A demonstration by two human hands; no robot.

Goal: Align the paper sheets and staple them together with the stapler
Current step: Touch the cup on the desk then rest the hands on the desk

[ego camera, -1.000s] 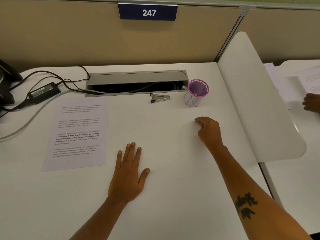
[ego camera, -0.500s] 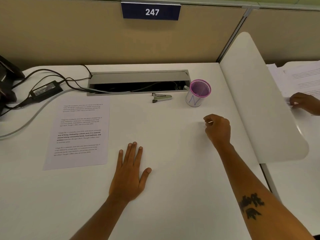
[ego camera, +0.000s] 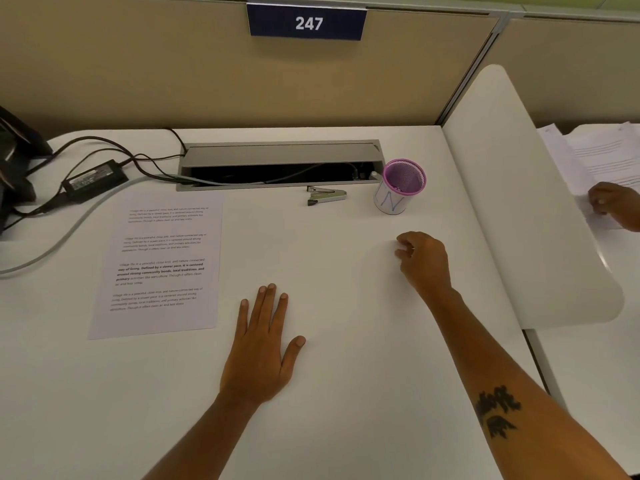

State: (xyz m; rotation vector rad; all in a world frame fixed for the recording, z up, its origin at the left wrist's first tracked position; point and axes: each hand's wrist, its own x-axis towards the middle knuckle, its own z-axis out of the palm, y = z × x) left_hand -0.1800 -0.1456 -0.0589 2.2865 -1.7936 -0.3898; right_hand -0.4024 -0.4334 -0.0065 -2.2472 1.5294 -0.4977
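Note:
A printed paper sheet (ego camera: 161,263) lies flat on the left of the white desk (ego camera: 346,410). The small metal stapler (ego camera: 325,195) rests at the back, in front of the cable tray, apart from both hands. My left hand (ego camera: 261,351) lies palm down on the desk with its fingers extended, right of the printed sheet and holding nothing. My right hand (ego camera: 424,263) hovers low on the right with fingertips curled together. A faint pale curve beside the fingertips might be the corner of a blank sheet; I cannot tell.
A purple mesh pen cup (ego camera: 401,185) stands right of the stapler. The open grey cable tray (ego camera: 280,164) runs along the back. A power adapter (ego camera: 93,180) and cables lie at back left. A white divider (ego camera: 526,209) bounds the right; beyond it another person's hand (ego camera: 614,204) rests on papers.
My right hand drifted slightly right, then back a little, fingers staying curled. My left hand stayed put. The other person's hand moved over the papers on the neighbouring desk.

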